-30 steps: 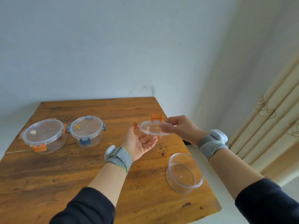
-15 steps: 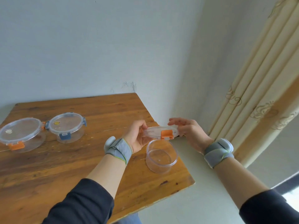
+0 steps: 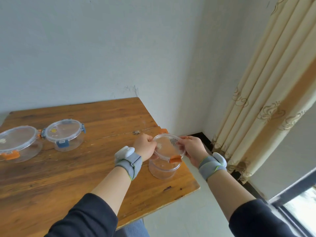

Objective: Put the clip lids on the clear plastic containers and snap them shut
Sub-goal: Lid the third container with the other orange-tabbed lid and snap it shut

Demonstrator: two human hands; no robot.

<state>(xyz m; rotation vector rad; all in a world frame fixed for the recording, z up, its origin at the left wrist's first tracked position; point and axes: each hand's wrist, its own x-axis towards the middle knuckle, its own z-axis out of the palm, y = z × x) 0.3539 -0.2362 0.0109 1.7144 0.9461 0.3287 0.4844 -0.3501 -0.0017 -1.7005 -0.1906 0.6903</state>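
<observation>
- A clear round lid with orange clips is held by both hands above the open clear container, near the table's right edge.
- The left hand is closed on the lid's rim at the lid's 9 o'clock side, thumb on top, fingers underneath.
- The right hand is closed on the rim at the lid's 3 o'clock side, fingertips laid on the top surface.
- The lid is tilted, its near edge lower. One orange clip is seen at the lid's 6 o'clock, flipped outward; a second is seen at 12 o'clock.
- Contact between lid and container rim cannot be confirmed; the near edge appears to sit at or just over the rim.
- The container is stood on the wooden table, toward the corner at the frame's 4 o'clock.
- At the frame's 9 o'clock, two closed containers are noted side by side, touching or nearly so: one with blue clips and a larger one with orange clips, partly cut off by the left edge.
- Grey wristbands with white modules are worn on the left wrist and the right wrist; dark sleeves are pushed up the forearms.
- A cream patterned curtain is recorded at the frame's 3 o'clock.
</observation>
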